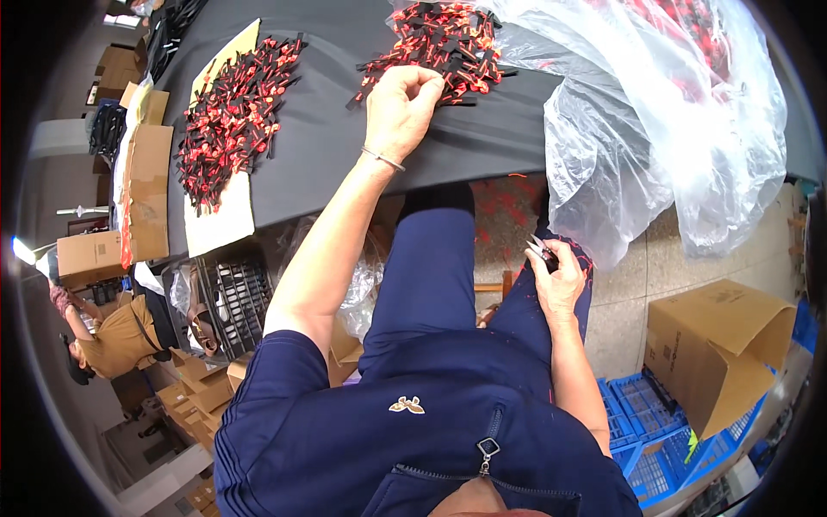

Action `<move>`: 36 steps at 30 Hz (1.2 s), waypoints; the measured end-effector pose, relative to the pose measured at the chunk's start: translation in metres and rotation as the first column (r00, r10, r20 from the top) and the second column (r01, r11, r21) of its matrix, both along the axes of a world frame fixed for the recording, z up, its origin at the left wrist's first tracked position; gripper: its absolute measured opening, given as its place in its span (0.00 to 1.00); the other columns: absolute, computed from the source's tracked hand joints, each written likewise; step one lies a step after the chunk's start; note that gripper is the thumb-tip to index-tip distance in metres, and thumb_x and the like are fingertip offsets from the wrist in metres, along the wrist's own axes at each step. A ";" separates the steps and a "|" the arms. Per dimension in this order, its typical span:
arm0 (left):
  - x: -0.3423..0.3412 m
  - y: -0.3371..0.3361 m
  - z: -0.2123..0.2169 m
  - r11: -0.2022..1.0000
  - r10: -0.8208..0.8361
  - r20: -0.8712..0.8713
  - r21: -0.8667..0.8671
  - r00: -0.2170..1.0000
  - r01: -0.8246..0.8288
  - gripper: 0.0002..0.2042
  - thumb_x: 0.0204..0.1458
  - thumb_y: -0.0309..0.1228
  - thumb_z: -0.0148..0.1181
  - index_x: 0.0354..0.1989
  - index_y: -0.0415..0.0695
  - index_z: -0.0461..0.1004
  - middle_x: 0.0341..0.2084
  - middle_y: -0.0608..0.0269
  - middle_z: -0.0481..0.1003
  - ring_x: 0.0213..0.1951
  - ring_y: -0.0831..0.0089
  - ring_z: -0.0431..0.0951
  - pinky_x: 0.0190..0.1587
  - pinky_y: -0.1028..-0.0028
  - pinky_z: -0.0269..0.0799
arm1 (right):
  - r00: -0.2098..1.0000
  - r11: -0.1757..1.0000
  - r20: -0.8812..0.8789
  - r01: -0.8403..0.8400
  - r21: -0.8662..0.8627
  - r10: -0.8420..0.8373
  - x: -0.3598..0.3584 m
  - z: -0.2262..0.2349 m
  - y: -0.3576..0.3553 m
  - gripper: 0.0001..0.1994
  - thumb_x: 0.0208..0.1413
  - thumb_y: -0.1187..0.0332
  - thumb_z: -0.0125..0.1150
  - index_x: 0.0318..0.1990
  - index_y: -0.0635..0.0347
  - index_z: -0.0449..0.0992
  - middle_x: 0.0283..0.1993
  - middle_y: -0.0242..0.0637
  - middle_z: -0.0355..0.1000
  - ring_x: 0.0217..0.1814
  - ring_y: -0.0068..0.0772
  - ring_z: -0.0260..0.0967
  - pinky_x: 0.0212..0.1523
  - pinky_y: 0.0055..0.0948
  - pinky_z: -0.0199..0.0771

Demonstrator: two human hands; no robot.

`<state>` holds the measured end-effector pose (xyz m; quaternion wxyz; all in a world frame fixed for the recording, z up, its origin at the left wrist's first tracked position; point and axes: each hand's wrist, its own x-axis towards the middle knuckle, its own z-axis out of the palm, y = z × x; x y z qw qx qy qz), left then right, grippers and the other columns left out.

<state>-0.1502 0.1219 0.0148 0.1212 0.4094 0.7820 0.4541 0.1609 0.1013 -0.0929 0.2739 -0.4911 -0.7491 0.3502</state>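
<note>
My left hand (401, 110) reaches over the table to the near edge of a pile of small black and red pieces (448, 47). Its fingers are curled in a pinch, and whatever they hold is hidden. Low by my right thigh, my right hand (560, 274) is closed round small dark thread snips (543, 250), whose pointed metal blades stick out past the fingers. A second heap of black and red pieces (237, 116) lies farther left, partly on a pale yellow sheet (220, 226).
A clear plastic bag (603, 146) with red pieces inside hangs over the table's right edge. Red thread scraps (504, 207) litter the floor. An open cardboard box (711, 345) rests on blue crates (642, 414) at right. At far left, another person (129, 336) works near boxes.
</note>
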 end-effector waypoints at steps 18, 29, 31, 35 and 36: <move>0.136 -0.084 0.026 0.979 -0.176 0.672 0.046 0.719 0.198 0.07 0.55 0.28 0.60 0.36 0.36 0.77 0.26 0.65 0.77 0.28 0.83 0.76 0.30 0.84 0.72 | 0.959 0.924 -0.255 -0.015 0.381 0.121 -0.021 0.106 0.000 0.13 0.40 0.73 0.73 0.35 0.63 0.76 0.26 0.36 0.74 0.26 0.34 0.70 0.29 0.28 0.68; 0.149 -0.086 0.023 0.974 -0.198 0.704 0.062 0.682 0.218 0.06 0.55 0.27 0.59 0.35 0.36 0.77 0.25 0.64 0.77 0.27 0.83 0.76 0.30 0.84 0.71 | 0.982 0.860 -0.139 -0.041 0.508 0.129 -0.011 0.098 0.002 0.13 0.41 0.68 0.73 0.34 0.62 0.76 0.25 0.35 0.73 0.24 0.34 0.67 0.25 0.29 0.65; 0.150 -0.085 0.022 0.974 -0.197 0.713 0.065 0.673 0.217 0.06 0.55 0.25 0.58 0.35 0.35 0.77 0.24 0.64 0.78 0.27 0.84 0.76 0.31 0.84 0.71 | 0.977 0.854 -0.149 -0.053 0.517 0.151 -0.012 0.096 0.002 0.13 0.41 0.68 0.72 0.33 0.62 0.76 0.25 0.35 0.73 0.23 0.34 0.67 0.24 0.29 0.65; 0.152 -0.085 0.020 0.975 -0.200 0.728 0.079 0.656 0.210 0.07 0.56 0.28 0.59 0.35 0.36 0.77 0.25 0.64 0.77 0.27 0.83 0.76 0.29 0.84 0.71 | 0.978 0.848 -0.152 -0.039 0.528 0.140 -0.014 0.091 0.004 0.13 0.41 0.68 0.72 0.33 0.61 0.76 0.25 0.35 0.73 0.23 0.35 0.68 0.24 0.29 0.65; 0.152 -0.084 0.021 0.976 -0.193 0.738 0.079 0.647 0.202 0.07 0.56 0.28 0.58 0.35 0.36 0.77 0.25 0.64 0.77 0.27 0.83 0.76 0.29 0.83 0.71 | 0.977 0.848 -0.158 -0.038 0.529 0.142 -0.014 0.091 0.004 0.13 0.42 0.68 0.72 0.33 0.61 0.76 0.25 0.35 0.73 0.23 0.34 0.68 0.24 0.29 0.65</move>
